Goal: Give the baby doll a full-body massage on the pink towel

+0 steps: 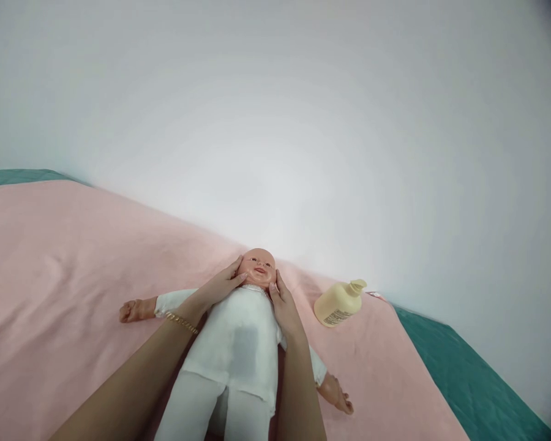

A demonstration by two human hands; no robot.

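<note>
Doll (pixel 220 337) lying on its back, head away from the person and legs toward them, dressed in a white top and white trousers; a grey rectangular patch (pixel 245 352) marks the front of the top. Both of the doll's arms extend outward from its body. The left hand (pixel 224 283) rests against the left side of the doll's head, fingers laid close together along it and thumb set apart, lower on the cheek. The right hand (pixel 285 303) rests against the opposite side, fingers extended upward and thumb apart near the jaw; the head lies between the two. A gold bracelet (pixel 182 322) encircles the left wrist, beside the doll's chest. To the right of the doll's head, apart from it, is a pale yellow pump bottle (pixel 338 304) with printed text. Beneath the doll spreads a pink blanket (pixel 59 275); a green cover (pixel 463 367) shows farther to its right. Beyond the doll's head rises a white wall (pixel 275 122).
</note>
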